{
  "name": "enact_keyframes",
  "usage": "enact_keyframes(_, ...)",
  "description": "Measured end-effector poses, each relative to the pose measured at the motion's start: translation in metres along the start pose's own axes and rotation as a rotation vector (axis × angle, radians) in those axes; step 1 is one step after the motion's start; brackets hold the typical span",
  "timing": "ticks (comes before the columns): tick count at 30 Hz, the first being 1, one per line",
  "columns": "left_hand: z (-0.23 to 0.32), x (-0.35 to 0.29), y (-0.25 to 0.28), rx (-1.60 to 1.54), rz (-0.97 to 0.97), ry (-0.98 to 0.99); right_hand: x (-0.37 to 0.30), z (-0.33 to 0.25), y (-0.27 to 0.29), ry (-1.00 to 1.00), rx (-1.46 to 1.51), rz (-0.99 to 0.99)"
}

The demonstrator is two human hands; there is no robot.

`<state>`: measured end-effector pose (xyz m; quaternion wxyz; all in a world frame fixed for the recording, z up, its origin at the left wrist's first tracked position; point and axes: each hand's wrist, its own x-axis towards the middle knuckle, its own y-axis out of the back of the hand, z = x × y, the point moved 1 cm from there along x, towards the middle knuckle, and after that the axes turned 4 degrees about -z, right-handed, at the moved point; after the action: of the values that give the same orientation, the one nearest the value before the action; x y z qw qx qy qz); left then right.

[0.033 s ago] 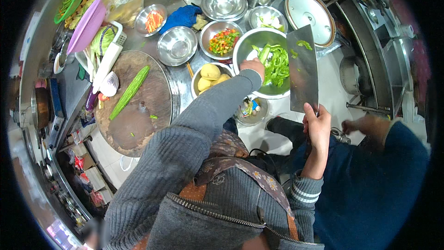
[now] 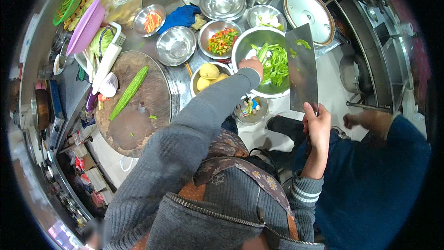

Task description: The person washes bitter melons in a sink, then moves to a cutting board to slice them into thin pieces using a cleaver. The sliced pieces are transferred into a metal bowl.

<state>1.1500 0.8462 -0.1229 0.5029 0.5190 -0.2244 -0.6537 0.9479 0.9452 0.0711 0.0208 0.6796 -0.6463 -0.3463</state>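
Observation:
My right hand (image 2: 318,125) grips the handle of a cleaver (image 2: 303,81). Its broad blade stands up beside a large steel bowl (image 2: 237,46), with a few green slices stuck to it. Sliced green peppers (image 2: 276,67) lie in the bowl. Over the bowl's left rim reaches my left hand (image 2: 252,66), fingers curled down inside; their tips are hidden, and I cannot make out what they hold. Close to my left wrist stands a bowl of peeled potatoes (image 2: 209,71). A long, bumpy green gourd or cucumber (image 2: 129,92) rests on the round wooden chopping board (image 2: 111,132).
Behind are bowls of chopped peppers (image 2: 223,40) and carrot strips (image 2: 152,21), an unfilled steel bowl (image 2: 175,46) and a pot lid (image 2: 309,17). A bowl of scraps (image 2: 250,110) stands low, near my body. At right, another person's hand (image 2: 365,122) and dark blue sleeve (image 2: 384,171) come close.
The view has shifted very slightly. The other person's hand at right has moved a little; both my hands keep their places.

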Motion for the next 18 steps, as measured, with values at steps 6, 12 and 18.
enact_keyframes(6,0.015,-0.015,0.066,0.275,-0.065,-0.142,0.001,0.013,0.011,0.025,-0.079,0.017)
enact_keyframes(12,0.016,-0.045,0.108,0.654,0.287,-0.184,0.007,0.011,0.016,0.064,-0.143,-0.005)
enact_keyframes(18,-0.063,-0.123,0.149,0.209,0.153,-0.254,0.015,0.024,0.02,0.083,-0.078,-0.039)
